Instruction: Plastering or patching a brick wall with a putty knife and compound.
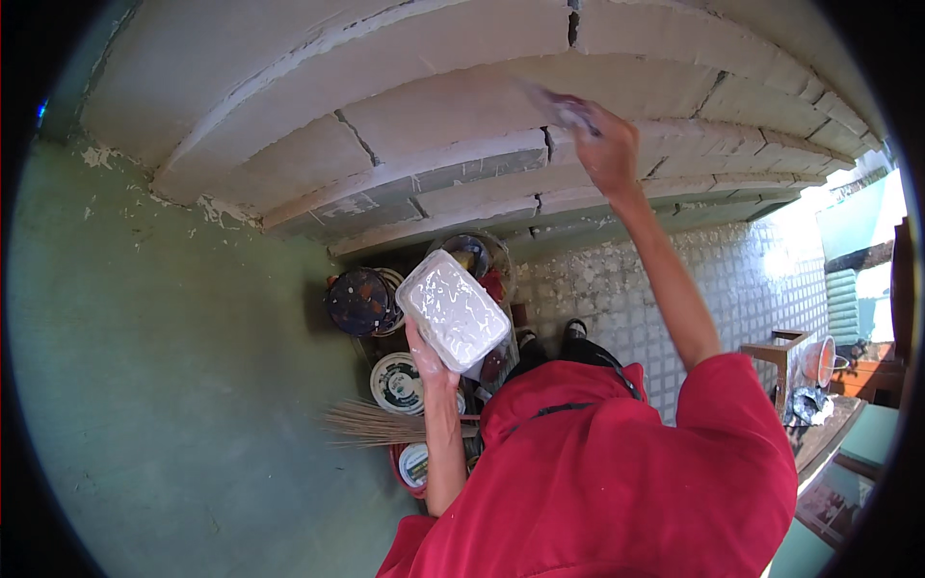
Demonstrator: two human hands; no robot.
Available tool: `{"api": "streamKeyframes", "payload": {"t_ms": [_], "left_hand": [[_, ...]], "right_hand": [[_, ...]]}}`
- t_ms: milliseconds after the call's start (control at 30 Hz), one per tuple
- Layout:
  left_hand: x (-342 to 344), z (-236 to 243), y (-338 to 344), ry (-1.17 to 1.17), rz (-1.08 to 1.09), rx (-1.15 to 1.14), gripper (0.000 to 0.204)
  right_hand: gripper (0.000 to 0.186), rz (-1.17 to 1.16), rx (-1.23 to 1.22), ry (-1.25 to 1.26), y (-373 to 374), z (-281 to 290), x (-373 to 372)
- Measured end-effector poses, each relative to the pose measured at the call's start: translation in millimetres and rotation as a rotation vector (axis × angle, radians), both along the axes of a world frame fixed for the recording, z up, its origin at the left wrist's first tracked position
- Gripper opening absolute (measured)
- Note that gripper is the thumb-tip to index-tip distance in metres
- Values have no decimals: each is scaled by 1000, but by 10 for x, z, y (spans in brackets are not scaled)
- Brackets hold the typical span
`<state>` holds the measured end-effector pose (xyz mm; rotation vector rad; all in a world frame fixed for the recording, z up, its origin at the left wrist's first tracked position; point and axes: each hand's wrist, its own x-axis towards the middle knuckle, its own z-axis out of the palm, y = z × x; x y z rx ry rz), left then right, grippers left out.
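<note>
While the left hand (430, 353) is gripping a tray (486, 354) of white paste (451, 304), the right hand (608, 154) is clutching a tool (570, 111) (too blurred to identify) near the pale wall (434, 108).

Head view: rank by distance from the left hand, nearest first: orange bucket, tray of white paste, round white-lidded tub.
From the left hand:
1. Tray of white paste: held in it.
2. Round white-lidded tub: just left, lower down.
3. Orange bucket: far right.
</note>
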<state>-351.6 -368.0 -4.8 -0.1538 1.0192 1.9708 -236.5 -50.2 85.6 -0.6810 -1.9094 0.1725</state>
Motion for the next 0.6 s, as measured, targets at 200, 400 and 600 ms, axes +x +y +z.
{"api": "streamKeyframes", "payload": {"t_ms": [200,400,600], "left_hand": [[-3,38,61,32,-29,2,59],[-13,50,51,41,-23,-17,60],[-12,10,7,42,-7,-27,61]], "right_hand": [[39,-300,-260,296,-86,-549,-4],[52,-358,-266,230,-337,-579,-794],[50,-105,-366,267,-733,-530,-1263]]}}
